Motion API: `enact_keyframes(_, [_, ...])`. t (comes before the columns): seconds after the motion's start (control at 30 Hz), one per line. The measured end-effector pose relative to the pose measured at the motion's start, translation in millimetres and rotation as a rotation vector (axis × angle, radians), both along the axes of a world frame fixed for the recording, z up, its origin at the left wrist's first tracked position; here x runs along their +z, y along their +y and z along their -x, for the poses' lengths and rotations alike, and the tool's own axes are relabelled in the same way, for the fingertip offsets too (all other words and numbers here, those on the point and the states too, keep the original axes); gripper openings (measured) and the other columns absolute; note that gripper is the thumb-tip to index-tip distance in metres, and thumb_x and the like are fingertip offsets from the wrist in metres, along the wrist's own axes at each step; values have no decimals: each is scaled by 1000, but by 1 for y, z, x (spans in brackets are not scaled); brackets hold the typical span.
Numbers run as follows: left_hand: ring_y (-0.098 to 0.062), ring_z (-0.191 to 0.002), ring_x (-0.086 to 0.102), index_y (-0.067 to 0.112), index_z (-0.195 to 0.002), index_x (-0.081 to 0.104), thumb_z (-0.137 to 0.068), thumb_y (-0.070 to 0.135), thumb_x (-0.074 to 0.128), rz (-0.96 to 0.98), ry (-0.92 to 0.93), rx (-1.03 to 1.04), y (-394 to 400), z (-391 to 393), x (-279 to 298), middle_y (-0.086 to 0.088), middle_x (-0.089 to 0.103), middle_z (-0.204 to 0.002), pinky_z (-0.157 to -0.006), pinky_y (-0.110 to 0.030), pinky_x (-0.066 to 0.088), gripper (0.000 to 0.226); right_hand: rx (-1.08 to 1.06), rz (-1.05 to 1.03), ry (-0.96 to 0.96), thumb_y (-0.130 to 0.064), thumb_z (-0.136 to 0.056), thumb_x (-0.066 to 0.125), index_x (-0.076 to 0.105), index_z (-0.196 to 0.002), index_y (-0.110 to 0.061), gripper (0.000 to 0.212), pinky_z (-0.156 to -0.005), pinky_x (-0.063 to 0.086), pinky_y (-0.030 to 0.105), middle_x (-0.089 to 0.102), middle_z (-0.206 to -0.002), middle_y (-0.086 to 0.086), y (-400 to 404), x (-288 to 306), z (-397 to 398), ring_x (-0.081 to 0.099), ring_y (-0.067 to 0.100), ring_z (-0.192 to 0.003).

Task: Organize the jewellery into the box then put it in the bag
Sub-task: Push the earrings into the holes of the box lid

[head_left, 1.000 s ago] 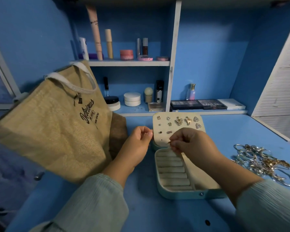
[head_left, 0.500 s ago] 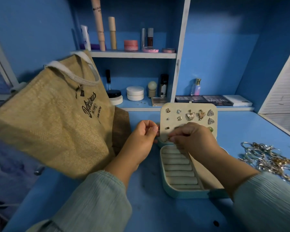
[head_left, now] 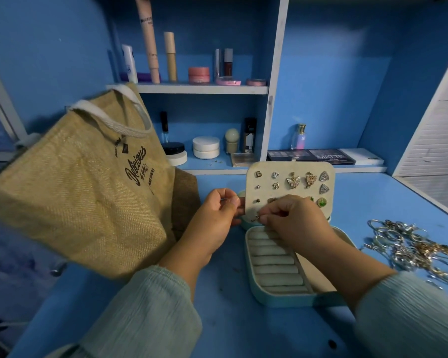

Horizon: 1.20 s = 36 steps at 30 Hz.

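Right hand point(head_left: 292, 218): fingers curled, thumb and forefinger pinching a small gold earring point(head_left: 256, 217) against the lower left of the earring panel point(head_left: 282, 167). Left hand point(head_left: 217, 215): fingers curled round the panel's left edge, steadying it; a thin pin-like item seems to sit between thumb and forefinger, though the view is too small to be sure. Panel: cream, upright, studded with hearts, butterflies, triangles and green stones. Jewellery box point(head_left: 282, 297): pale teal, open on the blue desk point(head_left: 243, 332), directly below the panel, ring rolls showing. Loose jewellery pile point(head_left: 411, 249): rings and chains, on the desk right of the box, apart from it. Jute bag point(head_left: 75, 197): standing left of the hands, white handles up. Shelves point(head_left: 204, 89) behind: cosmetics, jars, palettes.
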<state>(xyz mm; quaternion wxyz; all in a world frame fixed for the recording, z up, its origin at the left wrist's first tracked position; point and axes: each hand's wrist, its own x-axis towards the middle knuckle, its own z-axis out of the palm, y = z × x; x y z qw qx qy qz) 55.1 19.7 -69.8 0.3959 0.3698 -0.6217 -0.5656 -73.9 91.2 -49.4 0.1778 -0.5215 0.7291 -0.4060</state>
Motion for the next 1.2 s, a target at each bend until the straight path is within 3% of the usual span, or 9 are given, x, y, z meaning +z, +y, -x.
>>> enact_keyframes(0.17, [-7,-96,63,25,-96,48,-99,18,43,-15,-16,-16,1,-1,0,2,64,-108,-73,-19,48,9,-51,-10,-73,-14,-83,67,64,-65,-24,20,-59,55,32,67,-65,3,1,1,-5,59,16,-54])
enact_keyframes(0.33, [-9,-98,62,26,-96,48,-99,20,43,-11,-31,-20,0,-2,-1,1,63,-110,-75,-22,49,8,-96,-20,-7,-24,-84,67,67,-69,-20,15,-59,50,26,67,-69,0,1,0,-7,57,11,-58])
enact_keyframes(0.47, [-11,-103,61,29,-97,49,-98,23,44,-3,-53,-23,-2,-2,-3,0,61,-117,-80,-25,50,7,-120,-48,19,-25,-84,64,68,-73,-16,15,-47,43,16,65,-65,-3,-1,2,-9,54,8,-55])
enact_keyframes(0.7, [-11,-102,62,28,-97,49,-98,22,44,-20,-14,-27,-2,-2,-3,-1,62,-116,-74,-22,48,8,-156,-78,85,-30,-83,63,64,-69,-19,18,-55,43,24,61,-65,-5,-1,0,-9,53,8,-61])
enact_keyframes(0.87, [-7,-91,63,26,-92,52,-97,18,47,-26,-5,-13,1,-1,1,2,65,-104,-65,-17,45,11,-158,-83,96,-32,-85,62,66,-64,-21,24,-56,43,25,64,-66,-3,5,-1,-10,53,9,-59])
enact_keyframes(1.07, [-5,-78,60,22,-87,60,-92,19,57,23,-61,-17,-1,0,2,4,66,-88,-52,-8,43,7,-180,-99,102,-37,-84,62,73,-74,-12,29,-58,46,28,69,-72,7,9,-2,-11,61,21,-67])
enact_keyframes(1.2, [-7,-74,58,20,-82,67,-86,18,65,24,-90,-14,-5,1,4,5,67,-77,-52,-11,44,5,-184,-92,105,-38,-84,62,73,-74,-14,29,-50,38,23,68,-68,4,11,-5,-10,58,19,-64])
